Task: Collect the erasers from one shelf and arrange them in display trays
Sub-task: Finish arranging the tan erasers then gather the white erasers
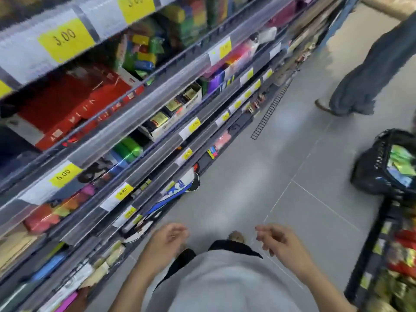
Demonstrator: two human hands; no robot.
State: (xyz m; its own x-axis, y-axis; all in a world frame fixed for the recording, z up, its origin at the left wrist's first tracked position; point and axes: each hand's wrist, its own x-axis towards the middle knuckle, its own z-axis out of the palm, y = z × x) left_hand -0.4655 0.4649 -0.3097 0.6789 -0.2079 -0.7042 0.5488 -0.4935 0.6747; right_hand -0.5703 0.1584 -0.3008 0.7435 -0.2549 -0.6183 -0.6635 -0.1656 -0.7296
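Note:
The picture is blurred by motion. My left hand (165,240) and my right hand (278,240) hang in front of my grey shirt, above the grey floor, fingers loosely curled and holding nothing. On my left runs a stationery shelving unit (157,140) with clear rails and yellow price labels. Small colourful packs (141,52) lie on an upper shelf; I cannot tell whether they are erasers. Red boxes (74,109) fill the shelf below. No display tray can be made out.
A black basket (387,163) with green packets sits on the floor at the right, above another rack of goods (396,255). A person in jeans (369,70) stands further up the aisle. A blue and white bag (177,194) sticks out of a low shelf.

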